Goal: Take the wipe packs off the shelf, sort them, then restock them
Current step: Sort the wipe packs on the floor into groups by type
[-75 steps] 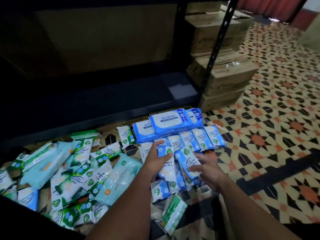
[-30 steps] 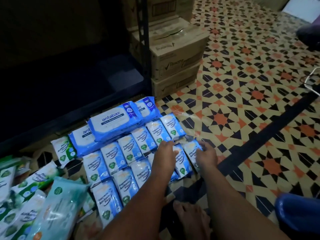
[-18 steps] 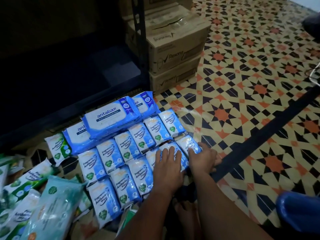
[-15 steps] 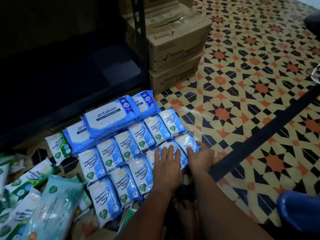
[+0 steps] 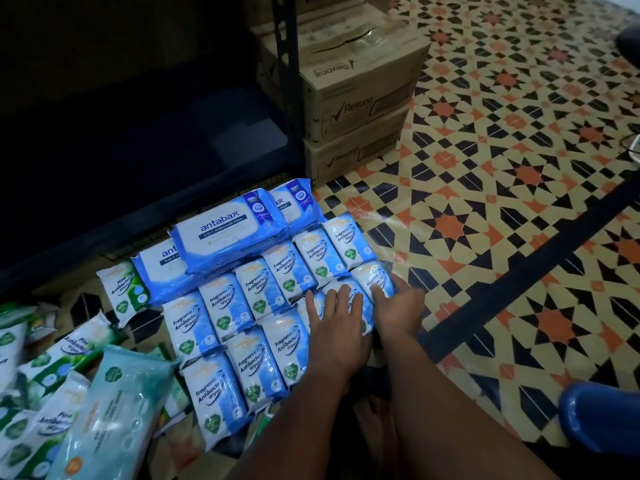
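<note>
Glossy plastic film on the blue wipe packs [image 5: 242, 327] is catching glare at centre, matt brown cardboard boxes [image 5: 356, 95] are sitting upper centre, and smooth patterned floor tiles [image 5: 502, 202] are shining faintly right.

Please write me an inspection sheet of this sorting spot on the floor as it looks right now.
Surface: patterned tile floor, packs laid directly on it.
Job's things: small blue packs in neat rows; large blue packs stacked behind them; green packs in a loose heap at left.
Clutter: cardboard boxes stacked beside the shelf post.
Grippers: left hand and right hand flat on the nearest blue row.
Cables: nothing seen.
Surroundings: dark shelf, no packs seen on it; blue object at lower right.
</note>
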A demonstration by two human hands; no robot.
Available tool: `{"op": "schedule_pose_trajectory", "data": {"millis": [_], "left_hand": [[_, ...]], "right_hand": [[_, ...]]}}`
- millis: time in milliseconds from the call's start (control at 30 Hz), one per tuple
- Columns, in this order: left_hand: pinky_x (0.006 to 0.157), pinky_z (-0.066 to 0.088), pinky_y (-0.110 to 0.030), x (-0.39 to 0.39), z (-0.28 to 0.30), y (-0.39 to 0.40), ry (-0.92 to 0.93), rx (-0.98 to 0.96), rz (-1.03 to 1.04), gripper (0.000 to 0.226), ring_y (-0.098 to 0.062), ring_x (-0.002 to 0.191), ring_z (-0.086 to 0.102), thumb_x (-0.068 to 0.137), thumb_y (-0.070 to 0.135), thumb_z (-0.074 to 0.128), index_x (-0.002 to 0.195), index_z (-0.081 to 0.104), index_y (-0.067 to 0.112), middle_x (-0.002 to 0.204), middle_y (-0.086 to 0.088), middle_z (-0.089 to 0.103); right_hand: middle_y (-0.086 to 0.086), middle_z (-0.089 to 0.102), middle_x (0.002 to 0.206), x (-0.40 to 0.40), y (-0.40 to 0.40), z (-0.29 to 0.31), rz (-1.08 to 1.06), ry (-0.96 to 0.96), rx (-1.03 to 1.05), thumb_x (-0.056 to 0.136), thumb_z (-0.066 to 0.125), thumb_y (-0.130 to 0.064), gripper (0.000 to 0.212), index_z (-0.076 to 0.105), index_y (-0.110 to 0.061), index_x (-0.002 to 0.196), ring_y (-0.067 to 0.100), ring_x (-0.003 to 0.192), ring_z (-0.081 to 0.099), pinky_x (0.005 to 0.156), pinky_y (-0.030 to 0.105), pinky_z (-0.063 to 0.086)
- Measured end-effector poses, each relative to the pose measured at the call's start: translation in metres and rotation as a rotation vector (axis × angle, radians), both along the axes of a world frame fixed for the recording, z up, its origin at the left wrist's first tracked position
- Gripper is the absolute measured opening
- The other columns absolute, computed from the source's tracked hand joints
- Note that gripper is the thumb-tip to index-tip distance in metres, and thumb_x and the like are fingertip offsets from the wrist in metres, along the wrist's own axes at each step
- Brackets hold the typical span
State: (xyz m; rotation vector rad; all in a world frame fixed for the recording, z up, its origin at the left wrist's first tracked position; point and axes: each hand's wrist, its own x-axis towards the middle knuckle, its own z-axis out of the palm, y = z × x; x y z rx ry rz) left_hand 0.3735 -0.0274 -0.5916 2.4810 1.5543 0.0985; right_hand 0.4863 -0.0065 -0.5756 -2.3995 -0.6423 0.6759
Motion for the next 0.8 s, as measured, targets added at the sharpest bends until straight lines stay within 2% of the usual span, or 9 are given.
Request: {"op": "schedule_pose_trajectory", "data": {"millis": [100,200,300,400,500,600,667,733,800], "left_hand": [[0.118,0.003,-0.059,-0.007,0.007,0.008,-0.034,-0.031,-0.046,0.062,-0.028,0.136,0.039,0.085,0.057,0.051,0.138,0.050,0.023,0.146,-0.005,0.044],[0.121,0.004,-0.055,-0.014,0.010,0.012,-0.095,-0.062,-0.089,0.053,-0.025,0.141,0.033,0.093,0.048,0.051,0.140,0.047,0.025,0.151,-0.003,0.040],[0.123,0.008,-0.051,-0.030,0.016,0.012,-0.220,-0.072,-0.125,0.047,-0.022,0.138,0.040,0.094,0.039,0.056,0.139,0.053,0.025,0.146,-0.002,0.048],[0.116,0.022,-0.044,-0.063,0.026,0.014,-0.311,0.040,-0.148,0.039,-0.023,0.123,0.054,0.092,0.032,0.057,0.130,0.061,0.023,0.130,-0.001,0.059],[0.109,0.023,-0.041,-0.113,0.042,0.012,-0.335,0.140,-0.025,0.032,-0.022,0.113,0.057,0.092,0.026,0.058,0.123,0.064,0.024,0.118,0.003,0.063],[0.105,0.023,-0.039,-0.174,0.062,0.004,-0.295,0.103,0.164,0.027,-0.022,0.111,0.058,0.093,0.027,0.055,0.117,0.066,0.026,0.110,0.005,0.067],[0.100,0.030,-0.039,-0.218,0.079,-0.006,-0.274,0.091,0.278,0.021,-0.020,0.103,0.061,0.095,0.027,0.053,0.111,0.067,0.027,0.102,0.007,0.070],[0.093,0.042,-0.039,-0.263,0.094,-0.019,-0.284,0.084,0.380,0.017,-0.021,0.093,0.065,0.093,0.026,0.054,0.102,0.068,0.025,0.093,0.005,0.071],[0.082,0.051,-0.040,-0.305,0.104,-0.035,-0.305,0.071,0.495,0.016,-0.026,0.084,0.067,0.090,0.024,0.053,0.095,0.068,0.022,0.088,0.001,0.071]], "right_hand": [[0.011,0.049,0.129,-0.001,-0.002,0.000,0.037,-0.047,-0.041,0.094,0.068,-0.032,0.048,0.058,-0.027,0.141,0.036,0.118,0.051,0.095,0.045,0.048],[0.008,0.053,0.132,-0.004,-0.008,0.007,0.087,-0.153,-0.161,0.095,0.064,-0.037,0.051,0.052,-0.035,0.144,0.034,0.121,0.040,0.097,0.043,0.038],[0.004,0.050,0.141,-0.015,-0.010,0.019,0.115,-0.226,-0.202,0.092,0.066,-0.038,0.050,0.054,-0.036,0.141,0.032,0.126,0.033,0.101,0.045,0.032],[-0.001,0.043,0.149,-0.039,-0.009,0.032,0.202,-0.274,-0.176,0.093,0.065,-0.034,0.047,0.054,-0.035,0.138,0.028,0.130,0.027,0.102,0.044,0.027],[0.003,0.054,0.135,-0.074,-0.004,0.048,0.336,-0.279,-0.069,0.093,0.064,-0.028,0.035,0.061,-0.031,0.128,0.031,0.127,0.034,0.102,0.044,0.028],[0.006,0.068,0.109,-0.117,0.001,0.058,0.537,-0.214,0.042,0.095,0.062,-0.025,0.022,0.067,-0.023,0.116,0.034,0.115,0.052,0.097,0.044,0.041],[0.007,0.071,0.087,-0.149,0.000,0.066,0.659,-0.152,0.167,0.093,0.064,-0.026,0.009,0.068,-0.021,0.099,0.035,0.095,0.063,0.082,0.042,0.052],[0.002,0.064,0.069,-0.183,-0.002,0.074,0.758,-0.076,0.224,0.093,0.064,-0.028,0.007,0.064,-0.022,0.089,0.031,0.077,0.064,0.066,0.038,0.053],[0.000,0.058,0.061,-0.218,-0.006,0.081,0.915,-0.045,0.213,0.095,0.063,-0.031,0.012,0.060,-0.022,0.087,0.027,0.068,0.061,0.059,0.036,0.051]]}}
